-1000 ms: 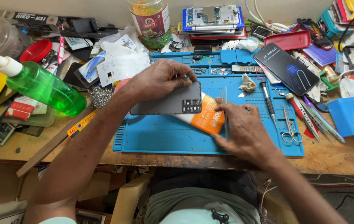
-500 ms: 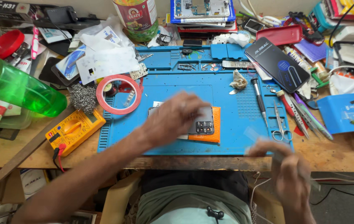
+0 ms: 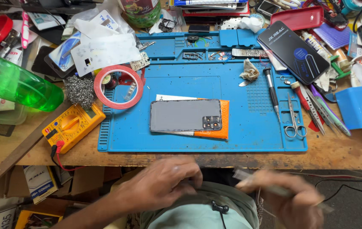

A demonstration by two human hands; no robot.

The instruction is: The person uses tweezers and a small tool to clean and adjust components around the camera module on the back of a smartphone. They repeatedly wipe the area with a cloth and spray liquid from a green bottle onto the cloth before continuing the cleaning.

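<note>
Both hands are off the bench, left hand [image 3: 164, 184] loosely curled, right hand [image 3: 293, 199] too blurry to call but maybe pinching a thin tool, while the grey phone [image 3: 186, 115] lies face-down on an orange pad [image 3: 219, 127] mid-mat, probably cushioning it.

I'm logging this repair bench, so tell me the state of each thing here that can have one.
Grey phone: face down on the blue mat, untouched, lying on an orange pad.
Black phone: face up, screen lit.
Green bottle: lying on its side.
Scissors: shut.
Red tape roll: lying flat.
Yellow multimeter: face up, lead plugged in.
Left hand: off the bench, blurred.
Right hand: off the bench, blurred; its grip is unclear.
</note>
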